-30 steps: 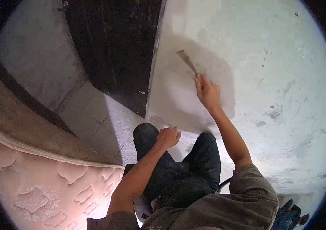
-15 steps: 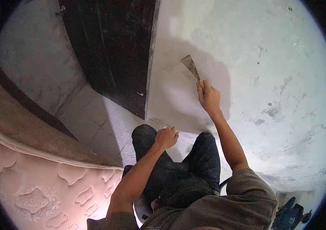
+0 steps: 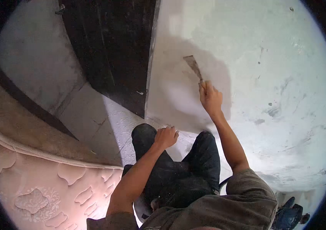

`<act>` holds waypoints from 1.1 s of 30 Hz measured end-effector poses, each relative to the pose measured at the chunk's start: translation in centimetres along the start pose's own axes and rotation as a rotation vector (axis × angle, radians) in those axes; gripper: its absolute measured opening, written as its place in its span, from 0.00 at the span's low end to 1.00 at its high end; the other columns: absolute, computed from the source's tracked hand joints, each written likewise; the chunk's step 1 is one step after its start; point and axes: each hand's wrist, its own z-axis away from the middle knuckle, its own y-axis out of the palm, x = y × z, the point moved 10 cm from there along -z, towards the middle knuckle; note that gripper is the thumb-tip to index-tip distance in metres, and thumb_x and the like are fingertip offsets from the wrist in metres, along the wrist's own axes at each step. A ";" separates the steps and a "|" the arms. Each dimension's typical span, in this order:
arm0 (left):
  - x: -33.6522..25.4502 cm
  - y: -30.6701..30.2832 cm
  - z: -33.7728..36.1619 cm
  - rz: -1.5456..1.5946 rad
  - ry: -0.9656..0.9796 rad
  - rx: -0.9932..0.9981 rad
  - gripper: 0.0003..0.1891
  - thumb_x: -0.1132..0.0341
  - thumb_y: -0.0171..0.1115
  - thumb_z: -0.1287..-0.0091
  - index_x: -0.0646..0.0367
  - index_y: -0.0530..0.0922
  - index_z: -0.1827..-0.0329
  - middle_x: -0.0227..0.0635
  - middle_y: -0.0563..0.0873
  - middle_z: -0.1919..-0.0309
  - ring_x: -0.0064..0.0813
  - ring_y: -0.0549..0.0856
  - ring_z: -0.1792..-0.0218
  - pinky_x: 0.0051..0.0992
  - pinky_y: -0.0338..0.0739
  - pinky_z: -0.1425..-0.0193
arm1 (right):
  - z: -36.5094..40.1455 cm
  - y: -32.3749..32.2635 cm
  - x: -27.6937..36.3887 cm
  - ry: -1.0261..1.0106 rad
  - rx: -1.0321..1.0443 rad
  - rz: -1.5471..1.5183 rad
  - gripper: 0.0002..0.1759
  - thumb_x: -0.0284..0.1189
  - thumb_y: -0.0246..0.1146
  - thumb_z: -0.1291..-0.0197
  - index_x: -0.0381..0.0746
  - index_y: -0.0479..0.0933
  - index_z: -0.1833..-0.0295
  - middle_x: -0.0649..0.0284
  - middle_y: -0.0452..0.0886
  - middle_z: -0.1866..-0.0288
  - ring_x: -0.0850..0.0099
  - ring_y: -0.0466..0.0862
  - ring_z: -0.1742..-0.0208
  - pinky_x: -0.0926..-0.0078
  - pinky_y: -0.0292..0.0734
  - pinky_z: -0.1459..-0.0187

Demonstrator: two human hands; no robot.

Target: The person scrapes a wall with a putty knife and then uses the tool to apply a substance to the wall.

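My right hand (image 3: pixel 211 97) is closed round the handle of a putty knife (image 3: pixel 193 67) and holds it out against the pale wall (image 3: pixel 255 88). The knife's flared metal blade looks stained and points up and to the left. My left hand (image 3: pixel 166 137) rests by my left knee (image 3: pixel 143 134), its fingers loosely curled, with nothing visible in it. The undersides of those fingers are hidden from me.
A dark door (image 3: pixel 111 50) stands left of the wall. A pink quilted mattress (image 3: pixel 51 191) fills the lower left beside light floor tiles (image 3: pixel 113 122). Dark objects (image 3: pixel 287 214) lie at the lower right. The wall has dark smudges and small marks.
My right hand and the putty knife have shifted slightly to the right, and the blade has turned a little. My left hand has stayed in place.
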 end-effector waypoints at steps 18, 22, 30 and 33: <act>-0.2 -0.5 -0.3 -0.006 -0.006 0.016 0.18 0.55 0.52 0.32 0.65 0.77 0.57 0.52 0.84 0.64 0.52 0.84 0.60 0.50 0.77 0.53 | -0.9 -0.1 0.1 -0.076 -0.030 0.126 0.08 0.32 0.61 0.37 0.42 0.69 0.62 0.56 0.81 0.75 0.57 0.81 0.78 0.61 0.73 0.82; -0.6 -0.8 0.0 -0.015 0.005 -0.017 0.18 0.56 0.52 0.32 0.65 0.78 0.57 0.52 0.84 0.64 0.52 0.85 0.60 0.48 0.77 0.51 | -0.3 0.6 -1.2 -0.049 0.029 0.168 0.09 0.32 0.61 0.37 0.41 0.69 0.64 0.56 0.81 0.76 0.55 0.80 0.79 0.59 0.73 0.81; -0.8 -0.6 0.2 -0.014 0.005 0.001 0.18 0.57 0.52 0.32 0.66 0.79 0.57 0.52 0.84 0.64 0.52 0.85 0.61 0.47 0.78 0.52 | -0.3 1.7 -1.5 -0.044 0.148 0.206 0.08 0.33 0.60 0.36 0.42 0.69 0.62 0.56 0.81 0.76 0.54 0.81 0.79 0.58 0.74 0.80; -0.3 -1.0 -0.2 -0.006 -0.020 -0.009 0.18 0.57 0.53 0.33 0.66 0.80 0.58 0.53 0.84 0.64 0.52 0.85 0.62 0.47 0.78 0.52 | -0.6 0.6 -0.6 -0.075 0.014 0.127 0.09 0.34 0.60 0.36 0.42 0.69 0.62 0.56 0.81 0.75 0.54 0.81 0.79 0.58 0.74 0.80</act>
